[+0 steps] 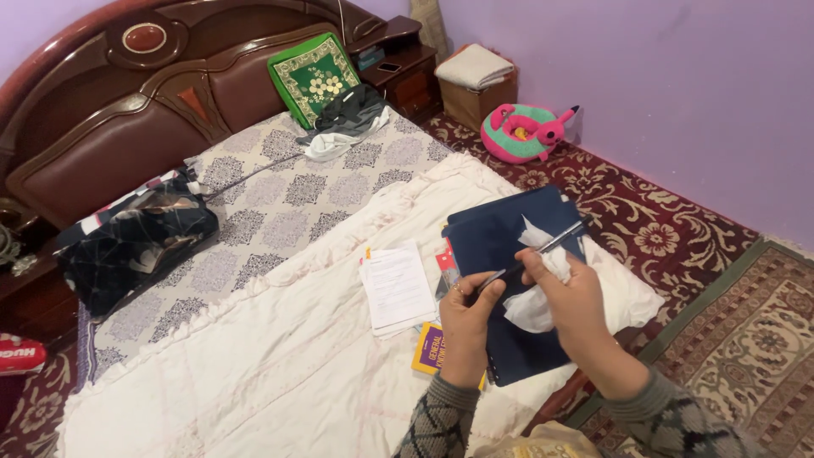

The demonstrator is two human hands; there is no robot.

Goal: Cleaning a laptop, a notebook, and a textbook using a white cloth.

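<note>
My left hand (469,318) grips the dark lower end of a pen (534,253) that slants up to the right. My right hand (570,297) pinches a crumpled white tissue (534,309) around the middle of the pen, fingers closed on both. Beneath the hands lies a dark navy folder (500,229) on the white quilt (280,356). A stack of white papers (395,287) sits just left of the folder. A yellow and purple book (428,349) pokes out under my left wrist.
The bed has a brown padded headboard (127,110), a green cushion (312,76), a heap of clothes (348,123) and a dark patterned bundle (131,242). On the patterned carpet (670,237) lie a pink and green plush toy (521,133) and a box with folded cloth (476,80).
</note>
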